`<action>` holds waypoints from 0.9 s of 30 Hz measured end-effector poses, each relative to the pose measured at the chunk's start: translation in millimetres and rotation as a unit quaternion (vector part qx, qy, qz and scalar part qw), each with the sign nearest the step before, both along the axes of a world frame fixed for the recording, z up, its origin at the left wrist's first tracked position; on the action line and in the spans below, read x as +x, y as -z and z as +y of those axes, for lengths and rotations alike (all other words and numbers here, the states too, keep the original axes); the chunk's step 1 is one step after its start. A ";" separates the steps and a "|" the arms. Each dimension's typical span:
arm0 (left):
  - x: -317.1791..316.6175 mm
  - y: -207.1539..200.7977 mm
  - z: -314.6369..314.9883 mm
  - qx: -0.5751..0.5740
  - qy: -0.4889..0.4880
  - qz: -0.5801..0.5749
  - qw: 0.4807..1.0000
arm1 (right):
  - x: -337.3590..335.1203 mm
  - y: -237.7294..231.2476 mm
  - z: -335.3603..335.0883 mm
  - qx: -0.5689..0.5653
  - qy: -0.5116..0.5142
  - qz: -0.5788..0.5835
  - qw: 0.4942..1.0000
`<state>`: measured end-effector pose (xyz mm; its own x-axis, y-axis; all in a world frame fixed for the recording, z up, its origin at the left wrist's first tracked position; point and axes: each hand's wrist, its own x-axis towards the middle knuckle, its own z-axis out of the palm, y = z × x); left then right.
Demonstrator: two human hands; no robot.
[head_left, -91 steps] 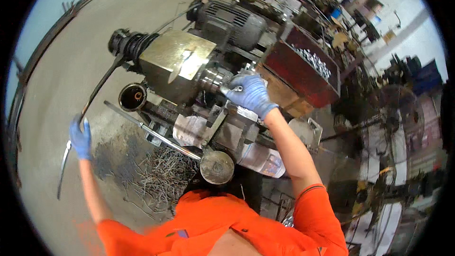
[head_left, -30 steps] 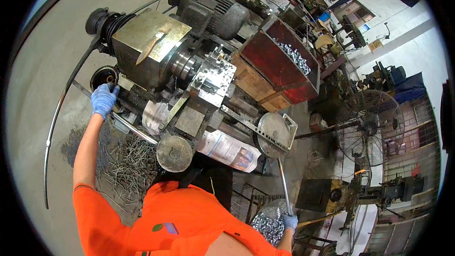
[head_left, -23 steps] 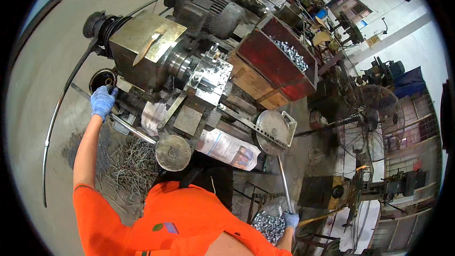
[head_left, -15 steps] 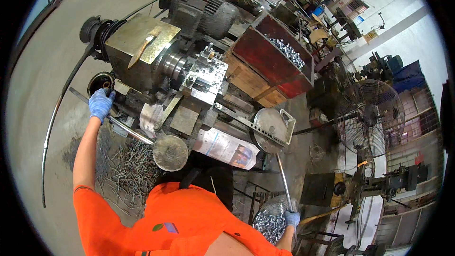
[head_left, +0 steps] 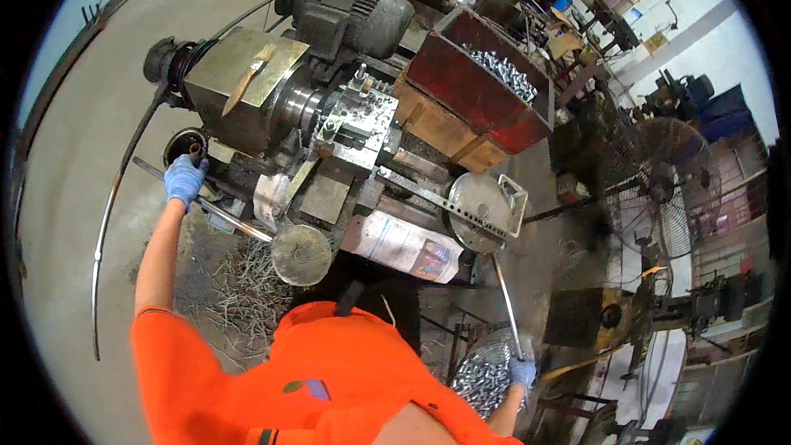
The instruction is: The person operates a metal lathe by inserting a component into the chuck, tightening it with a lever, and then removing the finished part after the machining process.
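Observation:
My left hand, in a blue glove, is at the near rim of a dark round cup-shaped part on the lathe's left side. A metal bar passes under that hand; its fingertips are partly hidden, so I cannot tell whether they grip anything. My right hand, also gloved in blue, is closed round the lower end of a shiny metal rod. This rod slopes up to a round metal disc. Between my hands stands the lathe, with its chuck and a tool block sprinkled with chips.
A brush lies on the headstock. Small metal parts fill a red box behind the lathe and a basket by my right hand. Metal shavings cover the floor at left. A large fan stands at right.
The whole view has shifted slightly, with the lathe's front and both hands appearing farther right. My left hand remains at the cup-shaped part, and my right hand stays on the rod.

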<state>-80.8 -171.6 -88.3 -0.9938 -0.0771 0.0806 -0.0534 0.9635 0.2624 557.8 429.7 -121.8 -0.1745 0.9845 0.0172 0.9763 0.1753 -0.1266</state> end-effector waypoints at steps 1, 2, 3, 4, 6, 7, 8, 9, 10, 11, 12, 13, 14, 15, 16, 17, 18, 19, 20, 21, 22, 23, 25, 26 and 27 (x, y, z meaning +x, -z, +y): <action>0.0 2.4 -0.7 -0.017 -0.002 0.034 0.999 | 2.3 1.0 2.1 0.003 0.019 -0.050 0.999; -2.9 3.5 -1.1 -0.015 -0.012 0.015 1.000 | 2.9 2.7 3.8 0.009 0.030 -0.091 0.995; -3.0 5.1 -2.2 -0.022 0.003 0.037 0.999 | 3.5 4.0 3.7 -0.001 0.031 -0.099 0.995; -3.4 6.0 -2.6 -0.036 0.012 0.040 0.998 | 4.0 3.0 3.9 -0.005 0.029 -0.099 0.995; -3.2 6.5 -3.3 -0.016 0.014 0.060 0.998 | 0.6 0.5 1.7 -0.021 0.044 -0.138 0.989; -3.3 5.8 -3.7 0.000 0.010 0.055 0.998 | -1.5 -1.3 -1.5 -0.015 0.040 -0.131 0.990; -2.6 5.8 -3.3 0.016 0.007 0.055 0.998 | -3.6 -5.2 -2.8 -0.018 0.040 -0.136 0.990; -2.6 5.4 -3.3 0.002 0.019 0.072 0.997 | -6.9 -8.1 -3.8 -0.040 0.061 -0.129 0.989; -2.9 5.7 -2.9 0.006 0.000 0.059 0.998 | -9.5 -11.3 -4.0 -0.062 0.074 -0.124 0.988; -3.6 6.0 -3.0 0.025 -0.010 0.039 0.999 | -10.6 -12.6 -6.0 -0.069 0.082 -0.118 0.987; -4.8 6.8 -3.0 0.048 -0.014 0.030 0.998 | -11.7 -13.6 -5.6 -0.062 0.085 -0.109 0.988; -6.1 8.0 -3.5 0.046 -0.015 0.021 0.999 | -12.3 -11.7 -6.4 -0.039 0.099 -0.103 0.989; -7.8 9.5 -4.2 0.048 -0.014 0.014 0.999 | -11.2 -10.6 -5.3 -0.040 0.093 -0.094 0.990; -9.2 11.3 -5.2 0.050 -0.019 0.003 0.999 | -9.1 -8.9 -2.4 -0.051 0.093 -0.088 0.991; -10.9 13.3 -6.3 0.047 -0.016 0.006 0.999 | -6.8 -4.9 -1.4 -0.062 0.093 -0.082 0.990; -12.2 15.3 -7.6 0.044 -0.019 0.003 0.999 | -2.8 -3.3 2.0 -0.093 0.074 -0.048 0.992; -13.5 17.1 -9.2 0.043 -0.024 -0.009 0.999 | 0.2 1.9 1.2 -0.057 0.052 -0.048 0.996; -14.2 18.8 -10.6 0.054 -0.025 -0.013 0.998 | 3.5 3.8 3.4 -0.051 0.060 -0.057 0.995; -15.0 20.1 -12.1 0.054 -0.016 -0.011 0.998 | 5.1 7.1 3.7 -0.049 0.077 -0.073 0.993; -15.3 21.2 -13.2 0.057 -0.011 -0.014 0.998 | 7.2 7.9 3.9 -0.055 0.068 -0.064 0.994; -15.8 21.6 -14.6 0.062 -0.010 -0.017 0.998 | 7.7 8.7 3.7 -0.053 0.070 -0.056 0.995; -15.8 22.5 -14.7 0.075 -0.021 -0.017 0.997 | 7.3 9.2 2.7 -0.050 0.078 -0.062 0.994; -16.3 22.8 -15.3 0.061 -0.014 -0.009 0.998 | 5.5 7.5 1.6 -0.048 0.086 -0.077 0.992; -16.5 23.2 -15.1 0.060 -0.015 -0.017 0.998 | 3.7 7.4 0.4 -0.054 0.090 -0.088 0.991; -17.3 23.1 -15.0 0.060 -0.018 -0.020 0.998 | 2.2 7.1 0.0 -0.055 0.092 -0.095 0.990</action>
